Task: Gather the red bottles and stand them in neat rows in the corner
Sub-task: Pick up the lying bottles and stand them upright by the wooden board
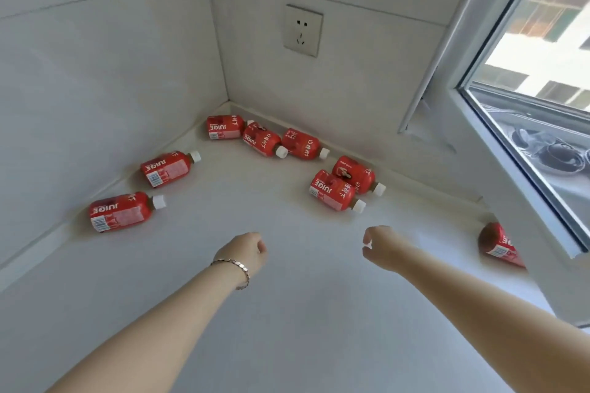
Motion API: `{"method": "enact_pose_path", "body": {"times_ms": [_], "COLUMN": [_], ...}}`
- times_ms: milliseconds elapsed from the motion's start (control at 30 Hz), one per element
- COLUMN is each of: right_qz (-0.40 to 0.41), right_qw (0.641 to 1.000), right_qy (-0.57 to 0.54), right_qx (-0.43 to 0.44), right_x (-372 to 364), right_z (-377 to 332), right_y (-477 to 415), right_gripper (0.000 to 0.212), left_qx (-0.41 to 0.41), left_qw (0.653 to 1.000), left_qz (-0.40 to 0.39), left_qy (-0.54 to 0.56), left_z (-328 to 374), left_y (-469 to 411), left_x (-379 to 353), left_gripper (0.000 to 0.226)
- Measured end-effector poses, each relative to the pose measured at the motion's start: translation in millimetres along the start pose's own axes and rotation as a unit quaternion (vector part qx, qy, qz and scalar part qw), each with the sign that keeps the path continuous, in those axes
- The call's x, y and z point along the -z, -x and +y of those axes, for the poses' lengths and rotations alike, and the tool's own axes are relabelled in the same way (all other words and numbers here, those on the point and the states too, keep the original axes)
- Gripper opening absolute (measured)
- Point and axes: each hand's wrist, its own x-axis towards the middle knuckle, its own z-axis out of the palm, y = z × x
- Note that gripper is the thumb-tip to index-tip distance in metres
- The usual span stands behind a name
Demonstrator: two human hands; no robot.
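Several red juice bottles with white caps lie on their sides on a white counter (pixel 287 297). Two lie along the left wall (pixel 119 212) (pixel 166 167). Three lie near the corner (pixel 223 127) (pixel 261 140) (pixel 301 144). Two lie side by side by the back wall (pixel 333 190) (pixel 354 174). One more bottle (pixel 498 242) lies at the right, under the window sill. My left hand (pixel 247 250), with a bracelet on the wrist, hovers over the counter with fingers loosely curled and holds nothing. My right hand (pixel 381 246) reaches forward, fingers apart, empty.
Two tiled walls meet at the corner (pixel 228 101). A wall socket (pixel 303 30) sits on the back wall. A window with a white frame (pixel 510 150) runs along the right side.
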Motion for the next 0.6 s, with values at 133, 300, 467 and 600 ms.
{"method": "enact_pose_path", "body": {"times_ms": [133,300,467,600], "right_qz": [0.036,0.069,0.085,0.076], "right_qw": [0.998,0.973,0.969,0.975], "right_qy": [-0.046,-0.216,-0.231,-0.197], "right_qx": [-0.022,-0.043,-0.03,0.074], "right_x": [3,0,-13,3], "right_z": [-4,-13,-11,-23], "right_y": [-54,-113,-114,-83], "right_gripper": [0.049,0.052,0.023,0.03], "left_qx": [0.001,0.019,0.044,0.053], "left_qw": [1.0,0.999,0.998,0.996], "left_qz": [-0.023,-0.038,-0.049,-0.055], "left_qy": [-0.015,-0.001,0.012,0.035], "left_z": [-11,-28,-48,-53], "left_y": [-42,-64,-70,-72], "left_x": [0,1,0,0], "left_gripper": [0.023,0.03,0.024,0.03]}}
